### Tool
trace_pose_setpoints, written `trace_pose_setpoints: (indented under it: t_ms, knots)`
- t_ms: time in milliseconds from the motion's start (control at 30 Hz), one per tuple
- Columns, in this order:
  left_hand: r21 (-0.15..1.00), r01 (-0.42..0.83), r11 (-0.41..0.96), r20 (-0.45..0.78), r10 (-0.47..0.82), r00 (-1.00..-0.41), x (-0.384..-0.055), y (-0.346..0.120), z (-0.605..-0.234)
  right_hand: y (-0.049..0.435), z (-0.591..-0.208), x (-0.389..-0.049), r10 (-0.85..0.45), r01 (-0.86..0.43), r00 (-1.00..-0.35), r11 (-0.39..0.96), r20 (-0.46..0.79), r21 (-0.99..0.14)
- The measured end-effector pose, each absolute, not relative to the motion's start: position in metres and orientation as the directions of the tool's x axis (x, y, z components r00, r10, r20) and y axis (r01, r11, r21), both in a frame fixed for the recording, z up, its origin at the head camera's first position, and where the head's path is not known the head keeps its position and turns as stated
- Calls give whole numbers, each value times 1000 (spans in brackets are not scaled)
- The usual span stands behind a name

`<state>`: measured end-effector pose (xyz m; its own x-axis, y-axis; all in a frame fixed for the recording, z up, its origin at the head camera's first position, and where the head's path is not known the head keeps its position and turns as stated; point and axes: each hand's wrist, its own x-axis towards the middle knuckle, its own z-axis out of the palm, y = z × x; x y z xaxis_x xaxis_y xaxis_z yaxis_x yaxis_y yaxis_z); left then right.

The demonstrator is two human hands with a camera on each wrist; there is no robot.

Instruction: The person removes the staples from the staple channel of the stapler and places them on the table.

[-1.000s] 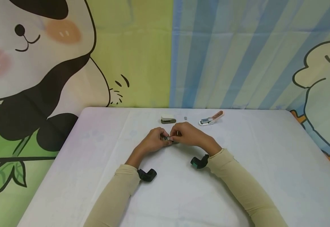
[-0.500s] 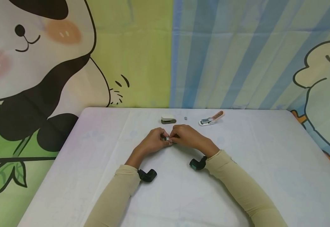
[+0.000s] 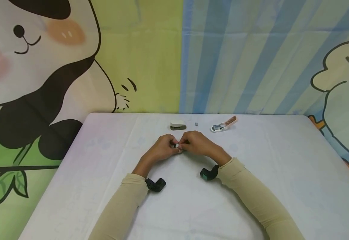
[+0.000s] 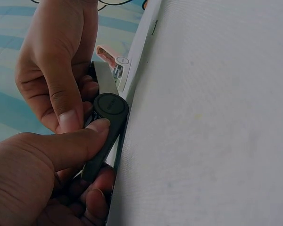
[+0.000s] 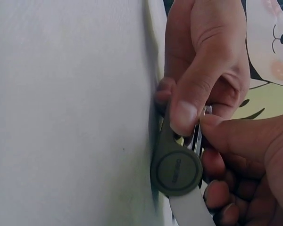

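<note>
A small dark green and white stapler [image 4: 112, 104] is unfolded between my two hands, its round hinge disc facing the wrist cameras. My left hand [image 3: 161, 148] grips the green arm, with its thumb pressed just below the disc in the left wrist view. From the other side, my right hand [image 3: 199, 143] has its fingers curled at the stapler's metal staple rail [image 5: 197, 136]. In the right wrist view its thumb tip lies at the rail's upper end, close to the left thumb. The fingers hide most of the rail, and I cannot tell whether staples are pinched there.
Behind the hands on the white table [image 3: 180, 200] stands another green and white stapler [image 3: 178, 125]. To its right lie a small grey piece [image 3: 196, 124] and an open white and orange-pink stapler [image 3: 223, 124]. A printed cloth [image 3: 138, 56] rises along the table's back edge.
My right hand has shifted slightly left, closer in against the left hand, covering more of the metal rail. The left hand keeps its hold in the same place.
</note>
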<state>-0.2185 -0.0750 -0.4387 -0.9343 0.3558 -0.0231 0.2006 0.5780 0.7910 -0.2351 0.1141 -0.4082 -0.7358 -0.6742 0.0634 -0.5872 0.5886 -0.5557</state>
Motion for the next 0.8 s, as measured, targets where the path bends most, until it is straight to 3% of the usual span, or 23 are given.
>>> trace_pose_setpoints:
  t_ms: [467,800]
  knots:
    - [803,207,559,-14,365,-931,-220,-75,-443,112,-409,-233,-656,-566,-754,611,47,-554]
    - [806,199,558,-22,364,-931,-219,-75,-442,120,-407,-239,-791,-762,-577,430,206,-483]
